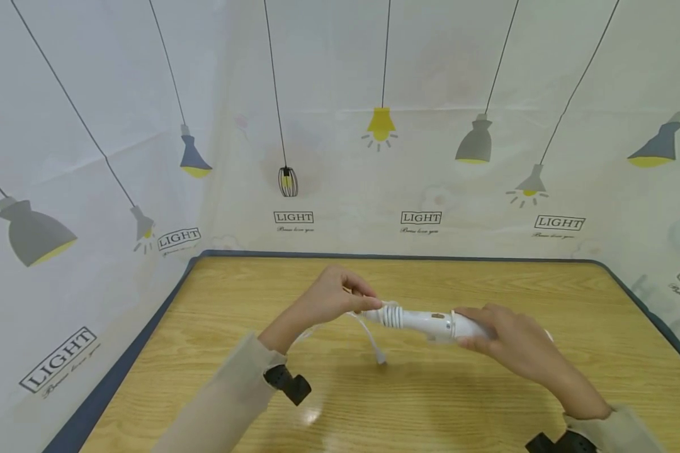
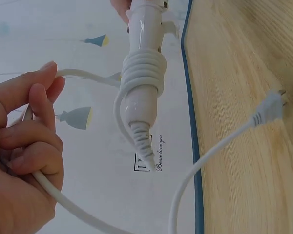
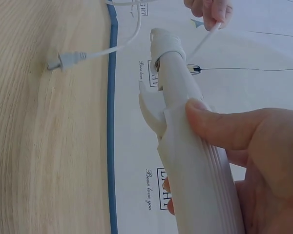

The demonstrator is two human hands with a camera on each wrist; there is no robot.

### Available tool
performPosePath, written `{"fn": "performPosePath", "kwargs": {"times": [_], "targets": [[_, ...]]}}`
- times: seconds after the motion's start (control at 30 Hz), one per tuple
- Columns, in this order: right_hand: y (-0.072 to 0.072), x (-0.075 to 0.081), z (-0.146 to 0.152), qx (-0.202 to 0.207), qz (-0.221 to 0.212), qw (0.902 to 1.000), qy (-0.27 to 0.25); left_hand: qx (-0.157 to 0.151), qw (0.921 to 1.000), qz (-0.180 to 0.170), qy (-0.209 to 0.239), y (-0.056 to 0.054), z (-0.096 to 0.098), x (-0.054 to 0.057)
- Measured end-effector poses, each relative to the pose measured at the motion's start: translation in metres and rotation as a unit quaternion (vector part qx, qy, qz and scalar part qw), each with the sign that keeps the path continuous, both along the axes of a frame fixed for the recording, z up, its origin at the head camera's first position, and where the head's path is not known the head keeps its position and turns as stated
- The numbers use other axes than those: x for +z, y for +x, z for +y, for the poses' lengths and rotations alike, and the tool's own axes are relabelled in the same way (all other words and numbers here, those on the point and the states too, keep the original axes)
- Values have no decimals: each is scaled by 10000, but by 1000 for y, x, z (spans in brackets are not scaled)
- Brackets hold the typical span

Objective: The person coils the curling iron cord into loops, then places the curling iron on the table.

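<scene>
A white curling iron (image 1: 419, 321) is held above the table, lying roughly level across the head view. My right hand (image 1: 515, 343) grips its thicker, ridged part, the thumb along the side in the right wrist view. A curved lever (image 3: 150, 109) sticks out near that grip. Several turns of the white power cord (image 2: 144, 70) are coiled round the slimmer handle end. My left hand (image 1: 331, 296) pinches the cord beside those turns, and more of it runs through the curled fingers. The two-pin plug (image 2: 269, 108) dangles on the loose end, below the hands.
The wood-grain table (image 1: 215, 390) has a dark blue border (image 1: 396, 256). Behind and at the sides stands a pale backdrop (image 1: 340, 56) printed with hanging lamps. Black wrist cameras (image 1: 288, 384) are strapped at both sleeves.
</scene>
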State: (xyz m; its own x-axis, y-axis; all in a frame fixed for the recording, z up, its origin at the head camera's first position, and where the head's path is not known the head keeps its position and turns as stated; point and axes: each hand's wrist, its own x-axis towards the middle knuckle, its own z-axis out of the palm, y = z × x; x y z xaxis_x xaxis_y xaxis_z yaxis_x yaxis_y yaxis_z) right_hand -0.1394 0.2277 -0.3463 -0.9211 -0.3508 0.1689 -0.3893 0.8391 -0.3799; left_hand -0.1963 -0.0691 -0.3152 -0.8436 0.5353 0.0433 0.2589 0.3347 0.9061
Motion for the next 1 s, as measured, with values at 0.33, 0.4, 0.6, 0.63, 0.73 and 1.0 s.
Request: {"fn": "performPosePath", "kwargs": {"times": [0.33, 0.4, 0.6, 0.63, 0.73, 1.0], "targets": [[-5, -6, -15, -134, 499, 9986, 105, 751, 9965, -77, 364, 15, 23, -5], [-5, -5, -18, -136, 569, 9982, 143, 819, 9955, -106, 462, 18, 26, -6], [-6, -2, -23, -104, 645, 9977, 202, 958, 9923, -170, 772, 20, 29, -6], [-6, -3, -23, -100, 634, 9977, 198, 1017, 9911, -167, 843, 19, 29, -6], [-6, -4, -24, -58, 617, 9979, 189, 1308, 9858, -219, 1030, 15, 28, -6], [-5, -8, -30, 188, 844, 9953, 438, 1610, 9788, -373, 1208, 12, 28, -9]]}}
